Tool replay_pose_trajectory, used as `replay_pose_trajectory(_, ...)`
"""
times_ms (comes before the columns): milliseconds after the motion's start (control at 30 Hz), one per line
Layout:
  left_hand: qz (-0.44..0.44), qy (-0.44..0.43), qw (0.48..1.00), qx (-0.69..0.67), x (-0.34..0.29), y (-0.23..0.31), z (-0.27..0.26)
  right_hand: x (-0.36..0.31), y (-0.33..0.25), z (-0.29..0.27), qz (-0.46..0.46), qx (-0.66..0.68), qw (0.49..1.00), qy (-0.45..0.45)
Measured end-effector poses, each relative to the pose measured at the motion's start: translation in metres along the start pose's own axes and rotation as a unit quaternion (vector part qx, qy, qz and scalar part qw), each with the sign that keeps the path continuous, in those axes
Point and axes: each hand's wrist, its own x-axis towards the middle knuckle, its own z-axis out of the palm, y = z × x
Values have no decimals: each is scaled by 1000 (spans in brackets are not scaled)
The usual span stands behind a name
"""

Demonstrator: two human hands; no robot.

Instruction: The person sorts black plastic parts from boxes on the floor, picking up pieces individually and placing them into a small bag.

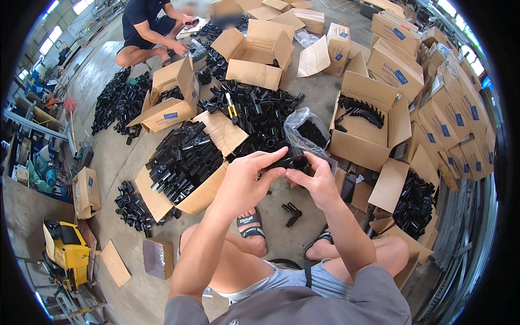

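Observation:
My left hand and my right hand together grip a black tubular fitting in front of me, its round open end facing up on the right. The thumbs meet near its lower side, and the fingers partly cover it. Just beyond lies a large heap of similar black fittings, with a yellow-handled tool on top. Beside the heap, a clear plastic bag contains small black pieces. Below my hands, a loose black fitting rests on the floor between my sandalled feet.
To the left stands an open carton full of black fittings. At right, another open carton has a curved row of them inside. Stacked closed boxes line the right side. A co-worker crouches at far left. A yellow machine is at lower left.

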Motion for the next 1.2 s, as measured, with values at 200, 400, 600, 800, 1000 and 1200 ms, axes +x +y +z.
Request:
replay_pose_trajectory(200,-60,-12,997,38,-1,-8,5,16,-11,-4,141,-5,990,-14)
replay_pose_trajectory(400,-184,51,942,-276,0,-29,24,41,-36,-15,229,-1,972,-57)
replay_pose_trajectory(600,-282,73,756,-586,2,-24,24,59,-2,-62,197,-47,979,40)
replay_pose_trajectory(800,-264,120,720,-631,10,-16,17,47,217,-168,195,-573,777,175)
replay_pose_trajectory(1000,-222,109,720,-649,11,-12,19,33,259,-156,294,-559,742,226)
replay_pose_trajectory(1200,-225,112,720,-647,11,-14,19,37,263,-158,323,-576,719,214)
